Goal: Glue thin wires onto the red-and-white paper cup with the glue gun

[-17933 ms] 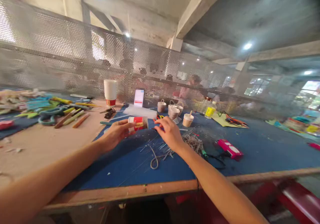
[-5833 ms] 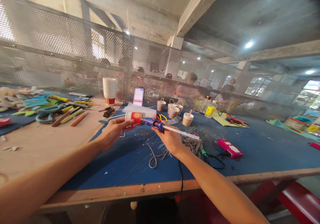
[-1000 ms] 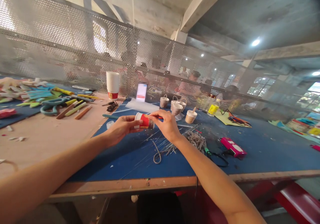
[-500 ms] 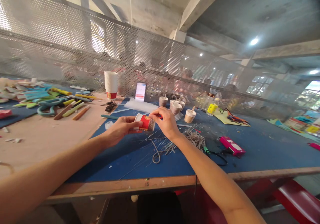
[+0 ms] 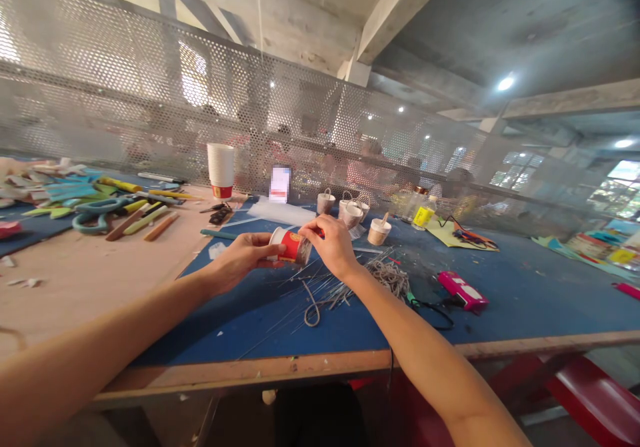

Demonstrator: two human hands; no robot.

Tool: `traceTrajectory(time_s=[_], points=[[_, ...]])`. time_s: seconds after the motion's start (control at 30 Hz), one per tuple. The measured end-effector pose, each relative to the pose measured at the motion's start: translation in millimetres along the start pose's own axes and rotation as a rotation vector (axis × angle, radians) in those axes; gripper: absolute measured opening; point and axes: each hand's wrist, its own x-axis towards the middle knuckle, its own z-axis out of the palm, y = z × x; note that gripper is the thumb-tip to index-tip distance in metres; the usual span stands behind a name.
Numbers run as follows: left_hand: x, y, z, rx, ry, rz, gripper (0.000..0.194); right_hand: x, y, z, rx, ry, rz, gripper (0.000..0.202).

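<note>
You are holding a red-and-white paper cup (image 5: 290, 246) on its side, just above the blue mat (image 5: 520, 294), a little left of the frame's centre. Your left hand (image 5: 243, 258) is gripping the cup near its open rim, fingers curled around it. Your right hand (image 5: 333, 246) is closing over the cup's base end, thumb and fingertips pinching against it; what lies between them cannot be made out.

Directly below your hands, a loop of grey cord (image 5: 311, 310) and a scatter of thin wires (image 5: 336, 290) are lying on the mat. Just right of those, a tangle of twine (image 5: 393, 277) is resting beside a black cable (image 5: 434, 312) that is running toward a pink glue gun (image 5: 461, 290) at centre right.

Behind your hands, several small cups with handles (image 5: 345, 210) and one cup with a stick in it (image 5: 378, 231) are standing in a loose group. A yellow-labelled bottle (image 5: 423, 216) is sitting farther right beside a yellow sheet (image 5: 463, 235).

In the left half of the frame, a stack of paper cups (image 5: 221, 170) is standing upright on the bare worktop (image 5: 80, 287), with teal scissors (image 5: 95, 211) and coloured sticks (image 5: 145, 218) lying near it. A perforated metal screen (image 5: 125, 100) is running across the back, with blurred people behind it.
</note>
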Motion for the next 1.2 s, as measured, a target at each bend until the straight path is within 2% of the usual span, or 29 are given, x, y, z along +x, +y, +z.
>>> traceTrajectory(time_s=[0.5, 0.9, 1.2], points=[[-1.5, 2.2, 1.7, 0.021, -0.004, 0.008, 0.032, -1.2, 2.2, 0.7, 0.028, -0.015, 0.067, 0.018], [0.3, 1.9, 1.8, 0.013, 0.007, 0.005, 0.032, -3.1, 2.8, -0.9, 0.047, 0.011, 0.054, 0.019], [-1.5, 4.5, 3.7, 0.023, 0.006, 0.007, 0.031, -3.4, 6.4, -0.7, 0.067, -0.031, 0.099, 0.02]])
